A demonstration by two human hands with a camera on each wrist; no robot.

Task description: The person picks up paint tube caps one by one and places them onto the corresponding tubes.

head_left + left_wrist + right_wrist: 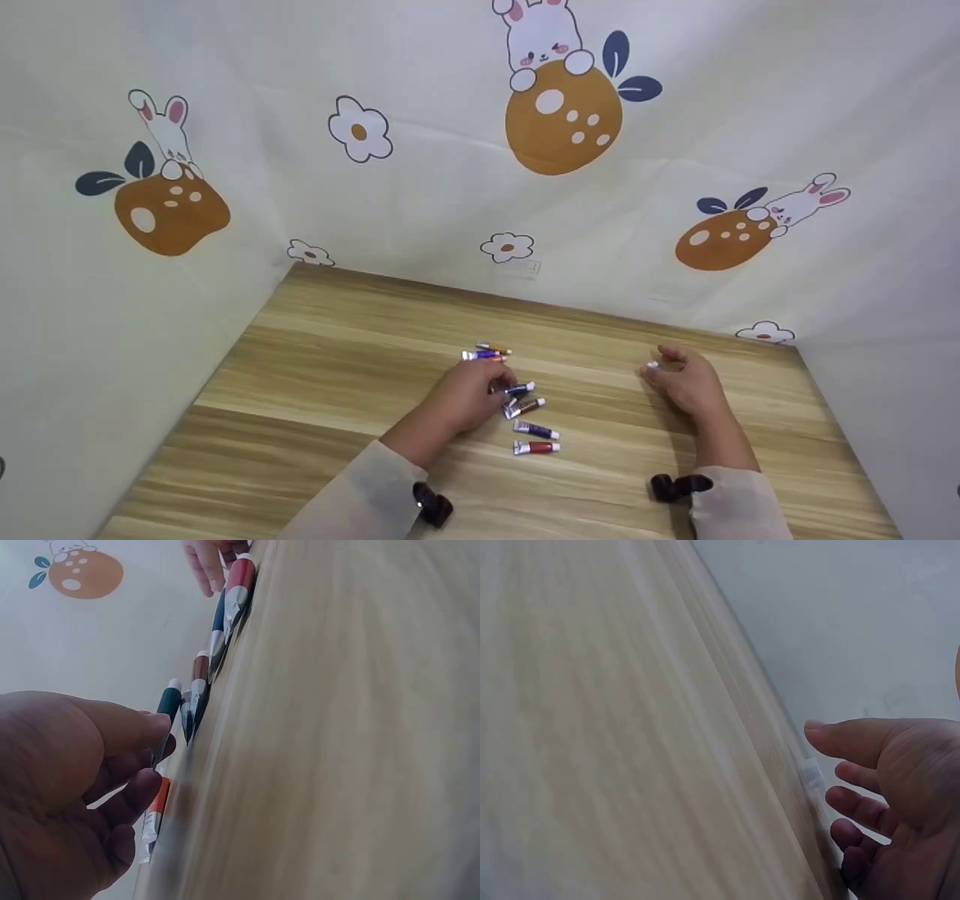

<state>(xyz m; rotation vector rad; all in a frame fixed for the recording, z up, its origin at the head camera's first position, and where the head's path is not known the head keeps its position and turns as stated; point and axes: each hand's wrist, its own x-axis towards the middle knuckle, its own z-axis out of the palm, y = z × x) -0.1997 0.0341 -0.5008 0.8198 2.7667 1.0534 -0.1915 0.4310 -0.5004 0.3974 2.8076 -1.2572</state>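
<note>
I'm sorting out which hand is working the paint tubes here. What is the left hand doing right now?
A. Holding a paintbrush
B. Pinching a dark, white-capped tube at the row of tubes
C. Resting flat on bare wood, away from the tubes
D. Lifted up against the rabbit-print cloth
B. In the left wrist view the left hand has thumb and fingers closed round the dark tube in the row on the wooden table.

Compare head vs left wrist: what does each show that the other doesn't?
Head only: the whole wooden table, the rabbit-print cloth backdrop, both sleeves, the two tubes beyond the left hand, and all of the right hand, which has a small white thing at its fingertips.
Left wrist only: close up, thumb and fingers pinching a dark tube, and an orange tube under the hand.
Both: the row of paint tubes on the table, left hand at its far end.
</note>
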